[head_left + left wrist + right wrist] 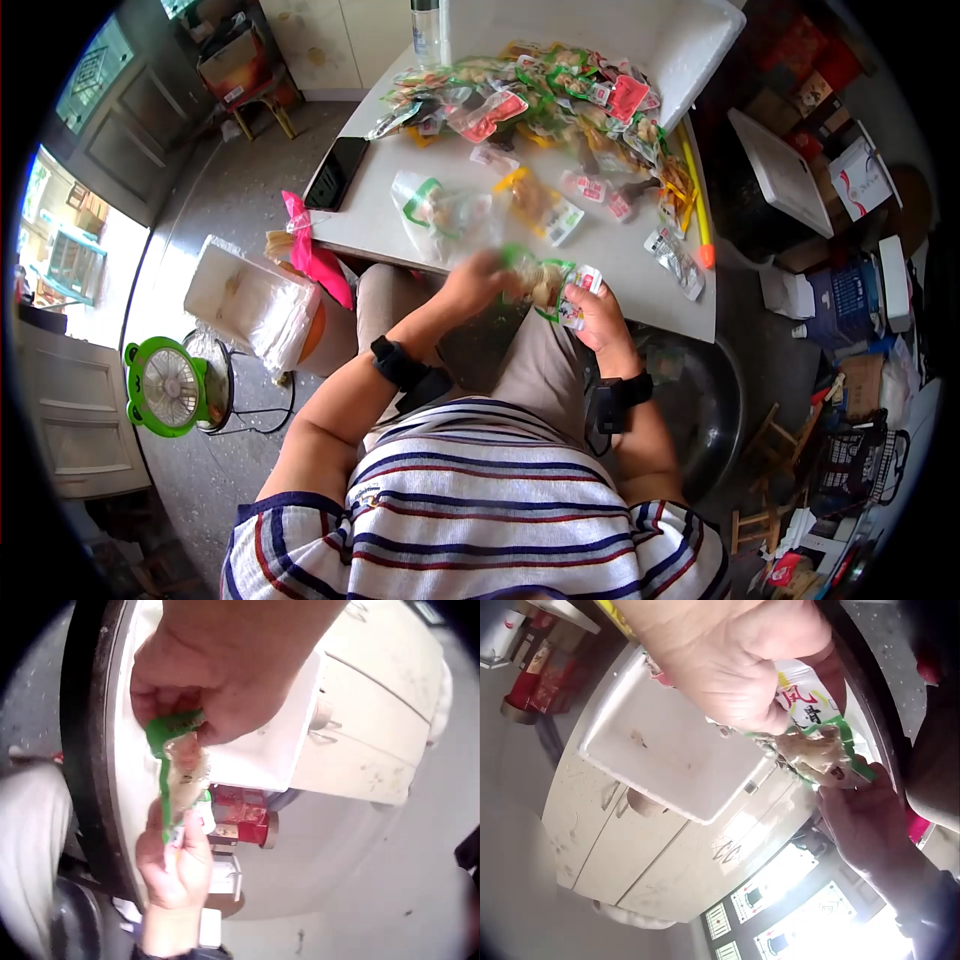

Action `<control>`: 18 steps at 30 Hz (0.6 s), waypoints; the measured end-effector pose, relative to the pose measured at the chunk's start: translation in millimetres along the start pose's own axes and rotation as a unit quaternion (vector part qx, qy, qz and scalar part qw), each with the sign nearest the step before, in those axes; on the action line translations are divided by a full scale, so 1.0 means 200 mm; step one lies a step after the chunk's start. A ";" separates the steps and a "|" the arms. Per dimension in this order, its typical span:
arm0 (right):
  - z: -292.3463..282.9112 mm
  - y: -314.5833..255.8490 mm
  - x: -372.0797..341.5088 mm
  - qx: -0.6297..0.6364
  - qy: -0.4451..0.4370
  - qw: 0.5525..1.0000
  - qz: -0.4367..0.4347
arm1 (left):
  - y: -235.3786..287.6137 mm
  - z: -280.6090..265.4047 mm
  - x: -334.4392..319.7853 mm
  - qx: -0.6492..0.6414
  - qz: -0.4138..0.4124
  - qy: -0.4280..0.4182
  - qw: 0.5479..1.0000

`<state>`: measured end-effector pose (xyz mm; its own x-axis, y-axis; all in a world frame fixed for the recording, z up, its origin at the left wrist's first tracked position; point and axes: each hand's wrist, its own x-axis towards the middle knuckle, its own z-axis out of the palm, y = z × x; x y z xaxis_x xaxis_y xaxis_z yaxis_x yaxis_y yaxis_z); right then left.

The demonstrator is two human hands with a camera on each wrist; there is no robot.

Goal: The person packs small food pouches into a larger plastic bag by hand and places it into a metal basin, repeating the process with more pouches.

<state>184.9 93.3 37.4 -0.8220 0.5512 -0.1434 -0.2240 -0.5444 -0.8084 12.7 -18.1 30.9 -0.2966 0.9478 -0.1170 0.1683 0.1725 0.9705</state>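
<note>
A green-edged clear food packet [545, 284] with pale pieces inside is held between both hands, at the table's near edge. My left hand [474, 288], slightly blurred in the head view, pinches the packet's green end [169, 729]. The right hand [603, 318] grips the other end, thumb on the white label with red and black print [801, 697]. On the table just beyond lie a green-and-clear packet [425, 207] and a yellow-edged one [528, 200].
Many packets [560, 85] are heaped across the table's [375, 195] far side, by a white foam box [700, 70]. A phone [337, 174] lies at the left edge, a yellow stick [692, 190] along the right. A silver packet [675, 262] sits near the right corner. A foam box [235, 290] stands left.
</note>
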 end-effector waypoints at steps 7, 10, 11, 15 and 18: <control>-0.05 0.09 0.16 0.063 0.103 0.983 -0.135 | 0.00 0.00 0.08 0.361 0.012 0.230 0.904; -0.07 0.14 0.21 0.064 0.107 0.984 -0.129 | 0.00 0.01 0.11 0.387 -0.022 0.213 0.897; -0.07 0.16 0.22 0.068 0.106 0.984 -0.124 | -0.01 0.00 0.11 0.386 -0.027 0.212 0.897; 0.01 0.15 0.23 0.127 0.095 0.982 -0.105 | -0.02 -0.04 0.13 0.328 0.008 0.221 0.918; 0.05 0.16 0.26 0.164 0.059 0.981 -0.091 | -0.09 -0.05 0.14 0.291 0.072 0.254 0.920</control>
<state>130.1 97.8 11.1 -0.6912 0.7164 -0.0944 -0.5332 -0.5939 -0.6025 -8.4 2.3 12.3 -0.6076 0.7502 0.2606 0.6713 0.3097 0.6734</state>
